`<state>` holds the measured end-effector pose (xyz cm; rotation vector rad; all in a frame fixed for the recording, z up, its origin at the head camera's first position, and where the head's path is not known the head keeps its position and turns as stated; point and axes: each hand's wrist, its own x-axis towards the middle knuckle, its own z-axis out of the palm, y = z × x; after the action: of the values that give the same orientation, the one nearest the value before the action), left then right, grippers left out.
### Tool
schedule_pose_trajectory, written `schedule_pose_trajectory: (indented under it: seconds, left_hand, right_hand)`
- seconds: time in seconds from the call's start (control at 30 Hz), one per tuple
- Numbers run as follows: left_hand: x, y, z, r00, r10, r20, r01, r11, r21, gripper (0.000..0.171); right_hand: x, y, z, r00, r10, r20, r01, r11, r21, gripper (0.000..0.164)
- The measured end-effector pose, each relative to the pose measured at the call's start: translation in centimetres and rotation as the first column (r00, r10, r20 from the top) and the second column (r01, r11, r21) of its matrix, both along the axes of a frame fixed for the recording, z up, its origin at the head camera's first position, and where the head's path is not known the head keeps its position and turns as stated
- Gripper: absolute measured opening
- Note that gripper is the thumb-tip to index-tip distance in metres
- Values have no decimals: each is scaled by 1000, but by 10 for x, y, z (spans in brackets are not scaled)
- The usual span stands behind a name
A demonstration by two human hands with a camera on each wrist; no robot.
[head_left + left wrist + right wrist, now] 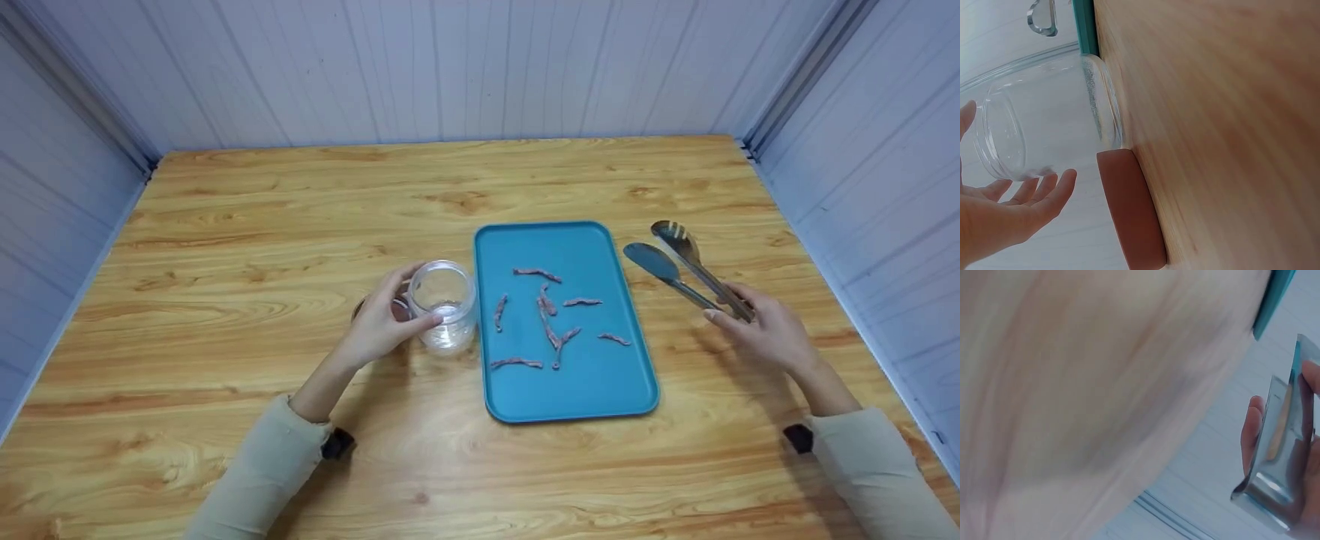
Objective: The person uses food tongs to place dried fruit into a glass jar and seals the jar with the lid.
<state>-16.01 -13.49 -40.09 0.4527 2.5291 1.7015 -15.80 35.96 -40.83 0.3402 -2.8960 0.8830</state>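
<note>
A clear jar stands upright on the table, close against the left edge of a blue tray. My left hand holds the jar near its rim, thumb on the near side and fingers round the far side. Beside the jar lies a round brown lid, mostly covered by the left hand in the head view. My right hand grips metal serving tongs by the handle end, right of the tray. The tongs' two heads, one spoon-like and one slotted, are spread apart. Several thin brownish dried strips lie scattered on the tray.
A wood-patterned table carries everything. White panel walls border its back and both sides. A black strap piece shows at the left cuff, another at the right cuff.
</note>
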Motion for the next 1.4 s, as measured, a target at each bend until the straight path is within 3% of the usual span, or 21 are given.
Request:
schedule_pose_trajectory:
  seconds: [0.27,0.6,1.4]
  left_hand:
    - [0,0,1,1000,9,14,-9,1000,-3,72]
    - [0,-1,1,1000,-15,-23,15,1000,12,73]
    - [-1,-1,-2,1000,-6,-22,7,1000,5,71]
  right_hand:
    - [1,0,5,990,64,-125,-61,998,29,46]
    - [1,-3,4,965,119,-233,-108,992,61,39]
    - [5,-25,-2,951,246,-189,-223,965,136,35]
